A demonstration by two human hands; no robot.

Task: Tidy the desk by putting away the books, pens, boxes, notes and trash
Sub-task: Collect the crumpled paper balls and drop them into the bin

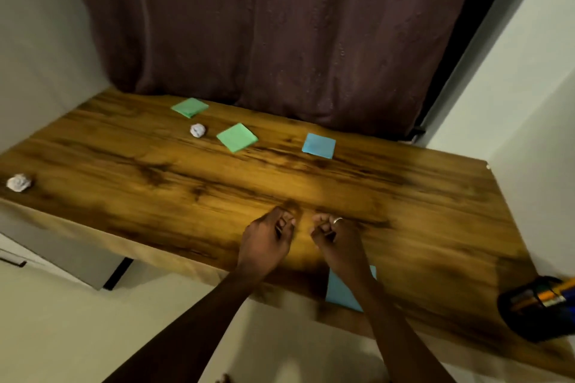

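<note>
I hold left hand (267, 233) and right hand (334, 238) curled, seemingly empty, over the desk (404, 211), staged for the blue sticky note (319, 145) beyond them.

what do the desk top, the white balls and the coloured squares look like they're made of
Desk top: wood or wood-look laminate, going by the streaky brown grain; smooth with a soft sheen.
White balls: crumpled paper, judging by creased, lumpy surfaces.
Green squares and blue squares: thin paper, probably sticky notes, flat and matt.
</note>
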